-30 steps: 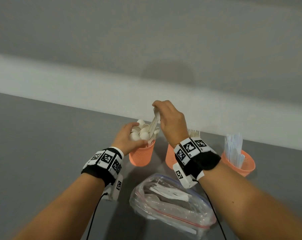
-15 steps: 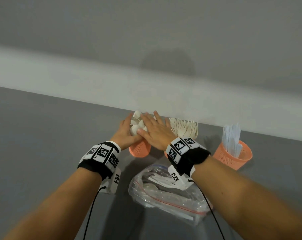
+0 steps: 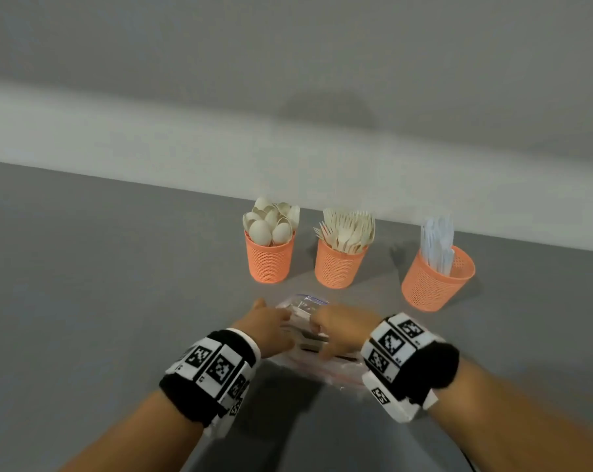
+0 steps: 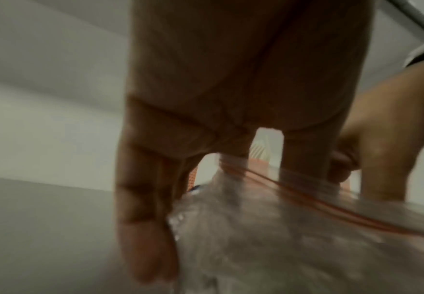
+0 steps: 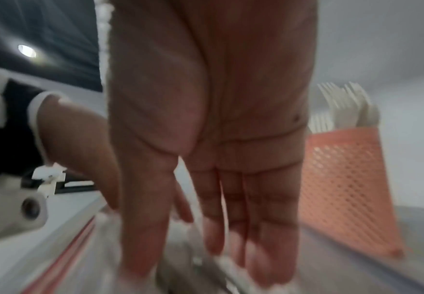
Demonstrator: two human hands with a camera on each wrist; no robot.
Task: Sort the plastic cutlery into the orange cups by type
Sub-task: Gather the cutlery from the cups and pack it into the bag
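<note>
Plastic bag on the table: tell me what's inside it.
The plastic bag holds a few white cutlery pieces, type unclear through blur. Both hands, left hand and right hand, cover most of it.

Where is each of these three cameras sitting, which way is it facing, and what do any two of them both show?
Head: worn on the head, looking forward and down at three orange cups and the plastic bag on the grey table; both forearms and wristbands show.
Left wrist: under the left hand, looking along its straight fingers onto the bag; the right hand appears at right.
Right wrist: under the right hand, looking along straight fingers into the bag; the left hand shows at left.
Shared: head and right wrist both show the cup of forks.
</note>
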